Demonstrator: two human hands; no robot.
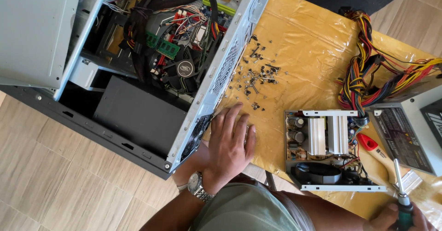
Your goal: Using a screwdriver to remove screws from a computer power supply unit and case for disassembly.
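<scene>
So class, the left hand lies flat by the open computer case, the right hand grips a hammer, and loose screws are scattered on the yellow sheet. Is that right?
Not quite. The right hand grips a screwdriver, not a hammer, as the head view shows. The rest holds: the left hand lies flat by the open case, and screws are scattered on the yellow sheet.

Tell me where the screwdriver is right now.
The screwdriver is at the lower right of the head view, held upright in the right hand, just right of the opened power supply.
</scene>
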